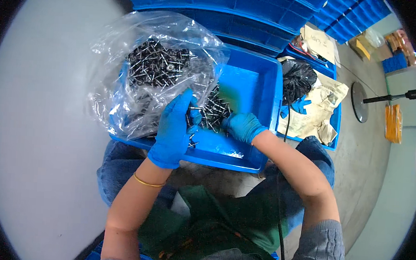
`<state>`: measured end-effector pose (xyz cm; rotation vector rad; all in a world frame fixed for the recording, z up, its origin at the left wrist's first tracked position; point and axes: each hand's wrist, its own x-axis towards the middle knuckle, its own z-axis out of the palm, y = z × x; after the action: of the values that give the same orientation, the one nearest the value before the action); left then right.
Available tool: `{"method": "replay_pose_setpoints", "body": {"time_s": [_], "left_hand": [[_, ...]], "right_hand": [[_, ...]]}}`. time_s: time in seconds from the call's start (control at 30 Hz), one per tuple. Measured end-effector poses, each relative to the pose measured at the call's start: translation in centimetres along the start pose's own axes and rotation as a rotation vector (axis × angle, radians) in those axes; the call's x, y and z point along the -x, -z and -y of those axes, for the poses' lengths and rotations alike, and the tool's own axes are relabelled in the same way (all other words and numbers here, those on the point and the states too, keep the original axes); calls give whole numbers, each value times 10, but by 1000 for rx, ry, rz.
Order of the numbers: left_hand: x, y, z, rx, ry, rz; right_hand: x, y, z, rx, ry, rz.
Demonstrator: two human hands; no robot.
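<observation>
Both hands wear blue gloves. My left hand [174, 128] is closed on a small metal pin [196, 108], whose thin shiny shank sticks out between thumb and fingers. Beside it, my right hand [244, 127] reaches into the right edge of a loose pile of black-headed metal pins [214, 109]. Its fingers are curled together, and their tips are partly hidden among the pins. The pile lies in a shallow blue plastic bin [259, 154]. On the bin's left side an opened clear plastic bag [204, 37] holds many more such pins [157, 65].
Stacked blue crates [216, 2] stand just behind the bin. To the right, another blue crate holds brown paper [321, 110], a black plastic bag [297, 80] and a blue glove [297, 106]. A dark cable [281, 196] hangs down across my right side. A white surface [42, 120] borders the left.
</observation>
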<state>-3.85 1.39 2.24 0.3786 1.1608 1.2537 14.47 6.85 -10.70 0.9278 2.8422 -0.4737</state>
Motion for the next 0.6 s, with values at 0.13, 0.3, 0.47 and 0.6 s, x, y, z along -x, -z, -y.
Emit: {"method": "replay_pose_setpoints", "body": {"time_s": [0.13, 0.3, 0.47, 0.6], "left_hand": [[-3, 9, -1, 178, 108, -12], [3, -11, -9, 179, 159, -88], [0, 2, 2, -299, -47, 82], [3, -1, 9, -262, 12, 117]], "right_hand": [[-13, -8, 23, -38, 109, -262], [-17, -5, 25, 112, 166, -465], [15, 43, 26, -474, -41, -152], [31, 90, 54, -1009, -132, -420]]}}
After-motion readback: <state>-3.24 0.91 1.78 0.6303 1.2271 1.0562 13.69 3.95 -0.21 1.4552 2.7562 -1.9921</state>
